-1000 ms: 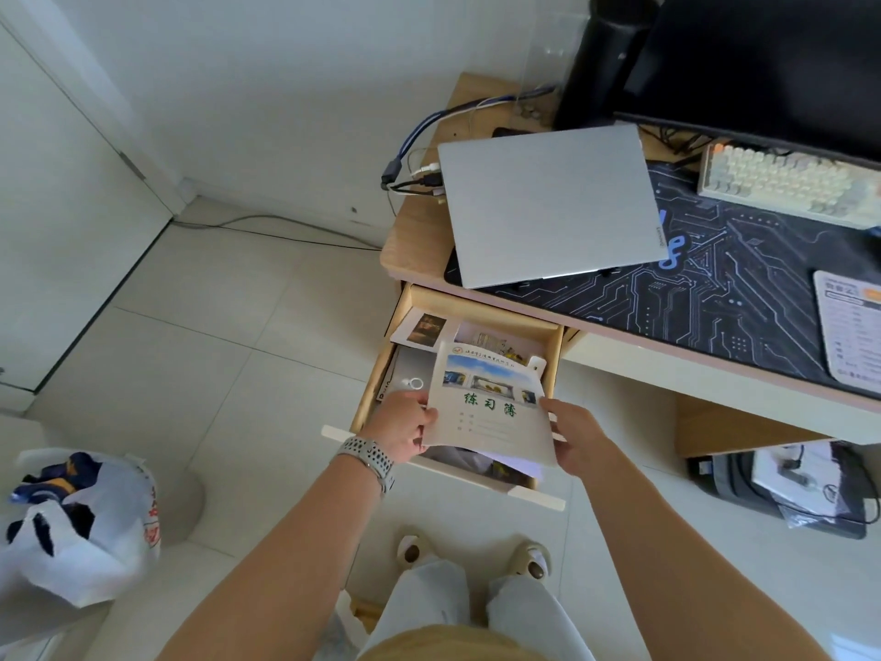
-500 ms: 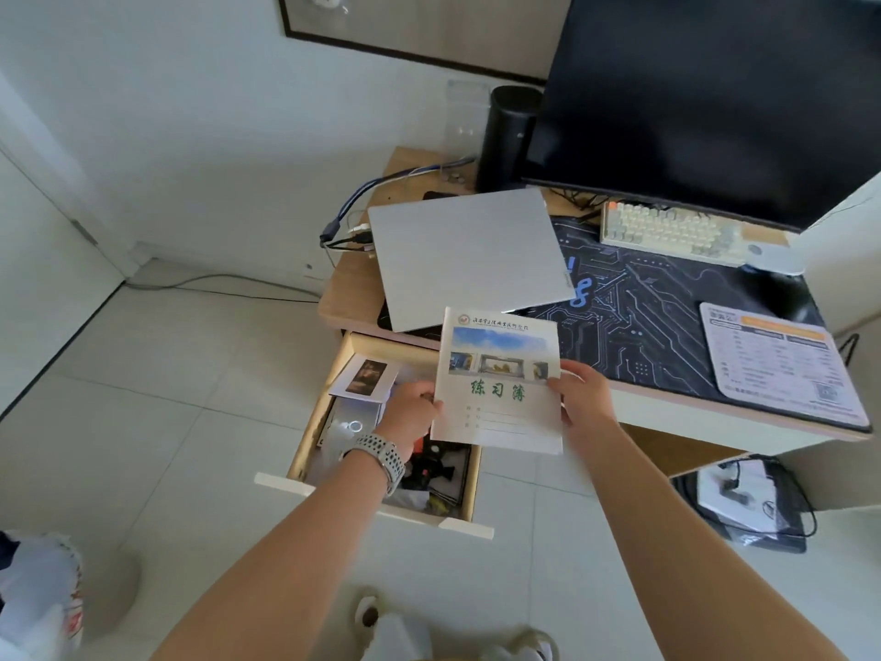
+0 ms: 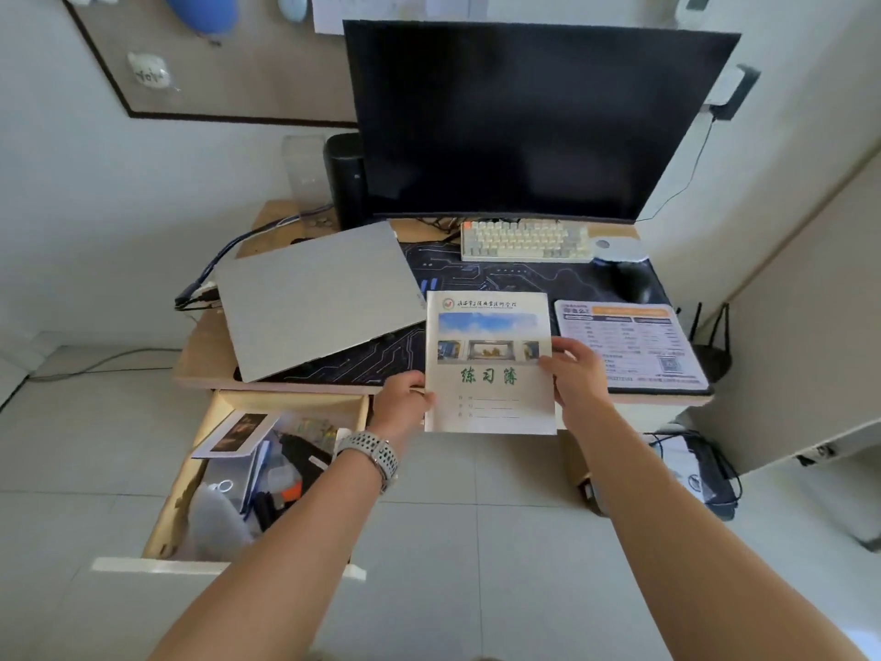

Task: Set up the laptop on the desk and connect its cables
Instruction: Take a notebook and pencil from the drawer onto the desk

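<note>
The desk (image 3: 205,360) fills the middle of the frame, its front edge crossing just above centre; below it lies bare tiled floor (image 3: 476,541), while an open drawer (image 3: 190,479) full of clutter juts out at lower left. At the back a dark monitor (image 3: 534,121) stands over a keyboard (image 3: 524,240), and a printed sheet (image 3: 629,345) lies at the right end of the black mat (image 3: 476,274). The laptop (image 3: 314,298) sits left of centre, lid closed, plain silver, skewed so its near corner almost reaches the desk's front edge; cables (image 3: 205,283) meet its left side. Between laptop and sheet, a booklet (image 3: 491,360) with green characters overhangs the desk's front edge. The left hand (image 3: 403,403), watch on its wrist, pinches the booklet's lower left edge; the right hand (image 3: 579,374) grips its right edge, thumb on the cover, fingers curled behind.
</note>
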Tool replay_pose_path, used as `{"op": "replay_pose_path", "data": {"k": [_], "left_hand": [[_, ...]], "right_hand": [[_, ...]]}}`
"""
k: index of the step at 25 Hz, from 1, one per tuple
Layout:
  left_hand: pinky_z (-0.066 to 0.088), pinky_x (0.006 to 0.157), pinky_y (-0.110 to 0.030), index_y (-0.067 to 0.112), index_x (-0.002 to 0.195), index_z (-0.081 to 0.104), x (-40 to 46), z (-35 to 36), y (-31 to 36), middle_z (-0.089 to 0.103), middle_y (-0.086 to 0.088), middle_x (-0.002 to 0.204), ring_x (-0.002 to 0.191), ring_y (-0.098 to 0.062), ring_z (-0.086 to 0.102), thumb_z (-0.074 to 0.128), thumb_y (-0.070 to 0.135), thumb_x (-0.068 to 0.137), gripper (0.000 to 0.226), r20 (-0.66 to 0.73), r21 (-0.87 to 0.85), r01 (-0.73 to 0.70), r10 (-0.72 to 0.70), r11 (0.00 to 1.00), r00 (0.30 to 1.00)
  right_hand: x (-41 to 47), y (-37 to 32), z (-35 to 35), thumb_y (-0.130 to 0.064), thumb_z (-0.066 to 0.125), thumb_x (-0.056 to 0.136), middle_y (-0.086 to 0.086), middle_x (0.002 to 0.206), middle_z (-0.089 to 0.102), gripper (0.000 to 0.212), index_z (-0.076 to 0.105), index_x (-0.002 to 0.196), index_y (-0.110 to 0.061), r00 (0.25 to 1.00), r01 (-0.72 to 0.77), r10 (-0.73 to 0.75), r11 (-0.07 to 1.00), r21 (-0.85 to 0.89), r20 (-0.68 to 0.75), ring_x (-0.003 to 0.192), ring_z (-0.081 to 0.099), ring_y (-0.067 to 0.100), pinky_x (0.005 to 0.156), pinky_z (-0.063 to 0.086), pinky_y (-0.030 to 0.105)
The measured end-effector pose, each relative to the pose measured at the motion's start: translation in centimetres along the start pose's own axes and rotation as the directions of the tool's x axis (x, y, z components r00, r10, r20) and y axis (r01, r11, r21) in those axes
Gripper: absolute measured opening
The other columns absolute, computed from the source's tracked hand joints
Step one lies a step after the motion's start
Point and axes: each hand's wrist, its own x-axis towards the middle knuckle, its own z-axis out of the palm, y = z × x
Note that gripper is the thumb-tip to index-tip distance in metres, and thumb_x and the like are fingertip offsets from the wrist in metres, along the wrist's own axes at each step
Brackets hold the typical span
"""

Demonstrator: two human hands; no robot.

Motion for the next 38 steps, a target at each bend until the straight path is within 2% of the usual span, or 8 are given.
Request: {"op": "replay_pose_path", "data": {"k": [9,13,19,22,26,28,31,38], "left_hand": [[0.044,0.069,-0.032,0.015,0.080,0.067,3.4,13.3,6.1,0.066,-0.004,0.079,0.071,-0.021,0.053,0.057,0.003,0.089,0.018,0.132,0.040,-0.061,0.055,0.997,0.990],[0.052,0.073,-0.034,0.017,0.085,0.068,6.6,17.5,7.9,0.070,-0.006,0.091,0.079,-0.021,0.061,0.056,0.002,0.091,0.021,0.183,0.051,-0.055,0.045,0.997,0.982],[0.057,0.076,-0.040,0.015,0.084,0.068,14.1,21.9,9.6,0.071,-0.007,0.092,0.085,-0.028,0.066,0.054,0.001,0.090,0.021,0.208,0.073,0.005,-0.020,0.997,0.978],[0.060,0.075,-0.044,0.005,0.090,0.069,16.5,23.5,9.7,0.070,-0.012,0.096,0.083,-0.027,0.067,0.055,-0.001,0.089,0.015,0.229,0.130,0.043,-0.072,0.991,0.971],[0.061,0.071,-0.041,-0.008,0.087,0.060,18.0,25.2,9.0,0.068,-0.017,0.106,0.090,-0.030,0.069,0.054,-0.004,0.089,0.007,0.279,0.189,0.125,-0.175,0.974,0.944],[0.061,0.070,-0.040,-0.001,0.077,0.057,18.3,25.9,8.8,0.067,-0.016,0.108,0.093,-0.031,0.069,0.055,-0.005,0.088,0.012,0.285,0.230,0.139,-0.203,0.963,0.937],[0.062,0.070,-0.042,0.006,0.073,0.057,18.9,26.3,8.4,0.069,-0.012,0.104,0.090,-0.028,0.070,0.056,0.004,0.089,0.016,0.294,0.384,0.039,-0.163,0.922,0.942],[0.062,0.070,-0.043,0.013,0.068,0.047,18.7,27.3,7.6,0.068,-0.014,0.092,0.081,-0.029,0.071,0.053,0.009,0.090,0.023,0.198,0.520,0.053,-0.181,0.852,0.963]], "right_hand": [[5.7,-2.1,-13.1,0.002,0.054,0.089,0.008,0.093,0.067,0.021,0.062,0.101,-0.014,0.994,0.006,-0.001,0.999,0.047,-0.114,0.074,0.064,0.021,0.061,0.054,0.031],[9.5,-2.2,-15.8,-0.003,0.054,0.091,0.008,0.095,0.067,0.021,0.061,0.107,-0.014,0.987,-0.015,0.020,0.999,0.030,-0.159,0.081,0.067,0.023,0.069,0.058,0.038],[17.3,-3.2,-16.3,-0.006,0.055,0.090,0.008,0.095,0.068,0.019,0.060,0.092,-0.024,0.980,-0.073,0.064,0.997,-0.039,-0.190,0.084,0.068,0.025,0.074,0.059,0.043],[20.3,-3.2,-16.4,-0.007,0.056,0.091,0.006,0.092,0.068,0.018,0.060,0.099,-0.022,0.975,-0.116,0.102,0.991,-0.062,-0.198,0.080,0.068,0.023,0.063,0.057,0.035],[23.1,-1.3,-16.7,-0.007,0.053,0.093,-0.001,0.092,0.064,0.021,0.059,0.108,-0.021,0.960,-0.217,0.194,0.971,-0.098,-0.202,0.080,0.068,0.021,0.070,0.059,0.038],[24.0,-0.1,-16.9,-0.007,0.051,0.093,0.000,0.096,0.062,0.026,0.058,0.113,-0.021,0.949,-0.267,0.234,0.953,-0.141,-0.211,0.082,0.066,0.021,0.073,0.058,0.039],[25.3,0.7,-17.1,-0.003,0.046,0.093,0.008,0.108,0.061,0.031,0.056,0.119,-0.017,0.950,-0.289,0.249,0.930,-0.225,-0.188,0.079,0.061,0.018,0.058,0.049,0.027],[27.3,1.7,-16.9,-0.004,0.051,0.092,0.001,0.090,0.058,0.036,0.051,0.126,-0.013,0.961,-0.277,0.258,0.865,-0.418,-0.103,0.075,0.057,0.012,0.055,0.044,0.026]]}}
